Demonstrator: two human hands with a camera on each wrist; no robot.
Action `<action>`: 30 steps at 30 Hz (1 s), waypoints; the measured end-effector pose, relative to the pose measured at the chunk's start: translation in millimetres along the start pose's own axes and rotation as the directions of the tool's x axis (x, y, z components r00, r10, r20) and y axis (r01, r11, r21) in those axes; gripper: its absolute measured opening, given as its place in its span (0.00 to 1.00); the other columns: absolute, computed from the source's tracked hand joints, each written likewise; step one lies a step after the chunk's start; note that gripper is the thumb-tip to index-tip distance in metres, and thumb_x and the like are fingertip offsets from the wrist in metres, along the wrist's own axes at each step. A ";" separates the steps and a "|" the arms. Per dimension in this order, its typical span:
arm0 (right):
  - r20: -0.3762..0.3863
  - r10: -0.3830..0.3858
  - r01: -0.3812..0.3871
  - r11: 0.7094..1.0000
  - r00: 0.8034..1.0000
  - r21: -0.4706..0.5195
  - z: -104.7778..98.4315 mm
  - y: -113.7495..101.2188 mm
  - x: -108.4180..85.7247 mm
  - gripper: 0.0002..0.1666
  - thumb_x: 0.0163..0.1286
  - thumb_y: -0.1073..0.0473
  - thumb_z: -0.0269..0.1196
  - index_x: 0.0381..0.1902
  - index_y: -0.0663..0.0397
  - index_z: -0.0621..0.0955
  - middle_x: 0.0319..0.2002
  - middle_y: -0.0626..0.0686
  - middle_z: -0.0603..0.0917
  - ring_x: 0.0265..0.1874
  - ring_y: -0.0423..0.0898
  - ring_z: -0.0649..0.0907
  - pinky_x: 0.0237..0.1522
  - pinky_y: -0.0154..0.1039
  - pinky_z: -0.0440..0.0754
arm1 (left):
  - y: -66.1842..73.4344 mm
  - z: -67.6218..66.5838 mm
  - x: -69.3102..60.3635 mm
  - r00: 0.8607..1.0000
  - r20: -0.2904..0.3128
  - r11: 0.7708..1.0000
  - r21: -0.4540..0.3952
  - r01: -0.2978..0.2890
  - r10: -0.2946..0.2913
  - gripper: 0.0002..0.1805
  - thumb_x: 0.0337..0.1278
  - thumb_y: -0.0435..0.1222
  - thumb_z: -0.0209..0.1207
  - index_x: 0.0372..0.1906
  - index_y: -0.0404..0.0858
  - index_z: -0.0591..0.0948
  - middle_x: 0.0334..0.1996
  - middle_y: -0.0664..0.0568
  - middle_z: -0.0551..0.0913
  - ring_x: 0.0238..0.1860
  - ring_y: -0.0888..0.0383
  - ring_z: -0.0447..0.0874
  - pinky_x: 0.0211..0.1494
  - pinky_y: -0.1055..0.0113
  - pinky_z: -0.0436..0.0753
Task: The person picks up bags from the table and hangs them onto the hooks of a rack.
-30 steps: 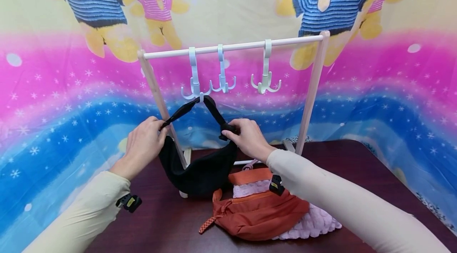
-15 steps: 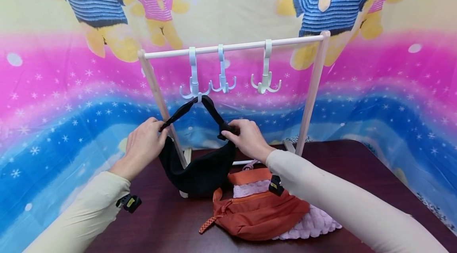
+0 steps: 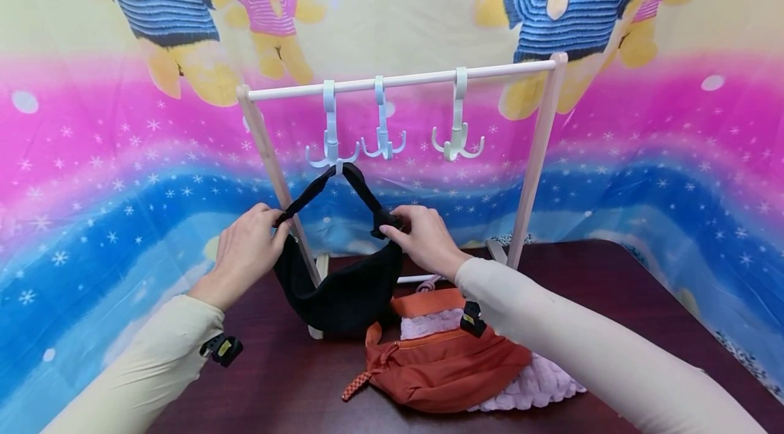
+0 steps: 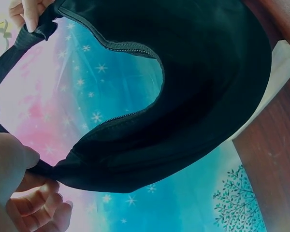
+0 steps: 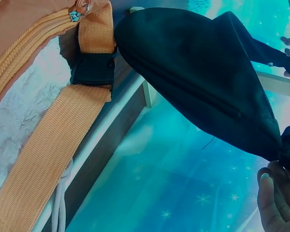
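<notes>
A black zippered shoulder bag (image 3: 343,291) hangs at the rack's left side, its strap (image 3: 363,190) looped over the front prong of the leftmost hook (image 3: 331,135). My left hand (image 3: 248,243) pinches the strap's left end, just above the bag's body; the left wrist view shows thumb and fingers around it. On the other side my right hand (image 3: 425,233) grips the strap near its black buckle (image 3: 384,224). In the left wrist view the bag's zipper edge (image 4: 130,49) curves in an arc. Part of the right fingers is hidden in the head view.
A white rail (image 3: 422,80) carries two more hooks, a blue one (image 3: 383,124) and a pale green one (image 3: 458,121). An orange waist bag (image 3: 450,366) and a pink fluffy bag (image 3: 533,386) lie on the dark table (image 3: 263,393), in front of the rack.
The leftmost hook and the strap's top have swung slightly left. My right hand has shifted a little left with the buckle; the left hand has hardly moved.
</notes>
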State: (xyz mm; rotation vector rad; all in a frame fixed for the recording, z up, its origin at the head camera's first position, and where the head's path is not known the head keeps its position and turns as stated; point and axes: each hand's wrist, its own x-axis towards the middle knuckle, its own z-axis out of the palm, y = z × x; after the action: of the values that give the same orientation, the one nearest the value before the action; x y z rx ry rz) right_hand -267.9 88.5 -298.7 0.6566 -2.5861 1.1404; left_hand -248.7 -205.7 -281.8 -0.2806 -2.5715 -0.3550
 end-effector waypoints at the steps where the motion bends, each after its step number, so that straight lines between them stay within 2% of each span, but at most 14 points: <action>1: 0.000 0.000 0.000 1.000 1.000 0.001 -0.1 0.2 -0.2 0.15 0.74 0.51 0.64 0.53 0.50 0.85 0.41 0.51 0.89 0.33 0.42 0.86 0.32 0.36 0.83 | -0.1 0.1 -0.1 1.000 0.000 1.000 -0.001 -0.001 0.001 0.14 0.72 0.39 0.57 0.47 0.35 0.87 0.36 0.43 0.82 0.26 0.52 0.73 0.22 0.63 0.67; 13: 0.004 0.001 -0.001 1.000 1.000 0.001 -0.3 1.9 -1.7 0.17 0.74 0.50 0.63 0.55 0.50 0.84 0.40 0.51 0.89 0.27 0.40 0.84 0.29 0.36 0.82 | -2.2 1.8 -0.8 1.000 0.002 1.000 -0.001 0.011 -0.011 0.15 0.71 0.42 0.58 0.47 0.35 0.87 0.37 0.43 0.82 0.27 0.52 0.74 0.20 0.64 0.66; 20: 0.005 0.001 -0.001 1.000 1.000 -0.018 0.3 3.1 -1.6 0.17 0.74 0.50 0.64 0.55 0.50 0.84 0.42 0.51 0.89 0.31 0.43 0.85 0.31 0.37 0.81 | -4.9 1.3 -1.0 0.999 0.024 1.000 0.006 0.020 -0.020 0.17 0.72 0.43 0.56 0.51 0.34 0.85 0.41 0.40 0.84 0.30 0.50 0.76 0.22 0.64 0.68; 30: 0.019 -0.001 0.001 1.000 1.000 -0.010 0.9 4.0 -2.2 0.16 0.74 0.50 0.63 0.54 0.50 0.84 0.40 0.50 0.89 0.28 0.41 0.85 0.31 0.36 0.82 | -6.8 2.4 -0.8 0.999 0.043 1.000 0.009 0.024 -0.025 0.18 0.73 0.44 0.56 0.53 0.34 0.84 0.43 0.40 0.84 0.32 0.50 0.77 0.22 0.63 0.68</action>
State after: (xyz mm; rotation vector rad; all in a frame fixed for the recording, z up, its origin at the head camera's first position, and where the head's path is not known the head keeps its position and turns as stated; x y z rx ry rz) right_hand -268.0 90.8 -302.7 0.6697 -2.6048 1.1249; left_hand -251.0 -211.4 -285.5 -0.2564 -2.6201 -0.3508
